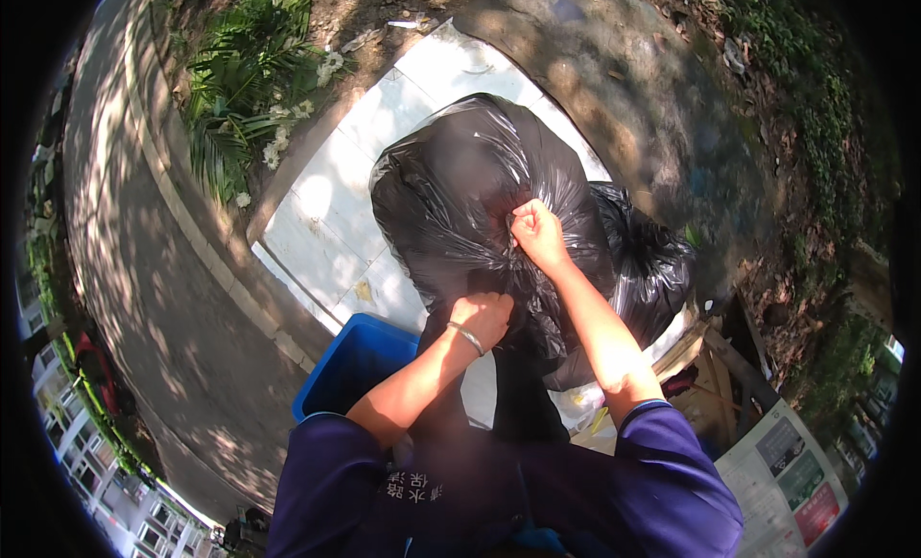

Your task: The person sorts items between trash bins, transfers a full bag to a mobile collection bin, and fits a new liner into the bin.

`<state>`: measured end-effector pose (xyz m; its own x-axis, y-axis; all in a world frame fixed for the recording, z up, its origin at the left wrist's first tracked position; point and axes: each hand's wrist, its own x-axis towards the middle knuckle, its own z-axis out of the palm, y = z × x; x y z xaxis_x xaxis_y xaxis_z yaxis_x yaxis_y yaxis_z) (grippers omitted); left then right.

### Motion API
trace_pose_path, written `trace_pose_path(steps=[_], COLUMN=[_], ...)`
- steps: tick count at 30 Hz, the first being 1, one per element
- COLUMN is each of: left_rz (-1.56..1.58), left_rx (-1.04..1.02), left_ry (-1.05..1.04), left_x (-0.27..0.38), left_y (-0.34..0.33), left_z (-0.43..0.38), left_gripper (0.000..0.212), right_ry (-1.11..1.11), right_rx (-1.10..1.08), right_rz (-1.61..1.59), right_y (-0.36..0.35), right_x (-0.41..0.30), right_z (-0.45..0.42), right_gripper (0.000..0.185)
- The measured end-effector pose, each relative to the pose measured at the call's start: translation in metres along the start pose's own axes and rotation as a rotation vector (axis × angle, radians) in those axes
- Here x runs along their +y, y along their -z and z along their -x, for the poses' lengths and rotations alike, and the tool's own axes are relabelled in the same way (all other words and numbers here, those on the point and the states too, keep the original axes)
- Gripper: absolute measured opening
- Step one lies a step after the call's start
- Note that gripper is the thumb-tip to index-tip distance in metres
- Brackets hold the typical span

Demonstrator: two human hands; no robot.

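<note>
A large, full black plastic garbage bag (468, 155) stands on the white tiled slab before me, its top gathered and twisted. My right hand (538, 230) is closed on the gathered plastic near the bag's middle. Lower and to the left, my left hand (483, 319), with a bracelet at the wrist, is curled against the near side of the bag. Its fingertips are hidden, so its hold cannot be made out. Touching the large bag on the right is a second black garbage bag (651, 259).
A blue plastic bin (352, 364) stands at the left by my leg. Wood pieces (727, 371) and a printed board (784, 479) lie at the lower right. Palm leaves with white flowers (245, 97) lie beyond the slab (324, 205), beside a curbed road (137, 270).
</note>
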<state>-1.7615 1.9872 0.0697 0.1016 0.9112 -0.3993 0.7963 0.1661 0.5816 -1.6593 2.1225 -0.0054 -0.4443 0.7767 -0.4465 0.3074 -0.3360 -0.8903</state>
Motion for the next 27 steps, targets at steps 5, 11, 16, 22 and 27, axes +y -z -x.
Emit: trace_pose_path(steps=[5,11,16,22,27], left_rz=[0.042,0.146,0.080,0.403,0.657], left_rx=[-0.017,-0.099,0.318,0.454,0.449], left_ry=[0.100,0.429,1.371,2.333,2.157], left_x=[0.014,-0.003,-0.037,-0.044,-0.055], left_y=[-0.024,-0.049,-0.113,-0.166,-0.211], left_z=[0.025,0.101,0.306,0.460,0.485], left_gripper=[0.017,0.027,0.071,0.093,0.096], right_ry=[-0.099,0.196,0.484,0.603,0.627], right_rx=[-0.076,0.030,-0.230,-0.149,-0.210], right_rz=[0.038,0.590,1.027,1.221,1.359], right_y=[-0.005,-0.004,-0.005,-0.010,-0.007], right_x=[0.009,0.015,-0.047,-0.020,-0.008], right_z=[0.009,0.005,0.082,0.096,0.094], right_gripper=[0.010,0.013,0.067,0.079,0.080])
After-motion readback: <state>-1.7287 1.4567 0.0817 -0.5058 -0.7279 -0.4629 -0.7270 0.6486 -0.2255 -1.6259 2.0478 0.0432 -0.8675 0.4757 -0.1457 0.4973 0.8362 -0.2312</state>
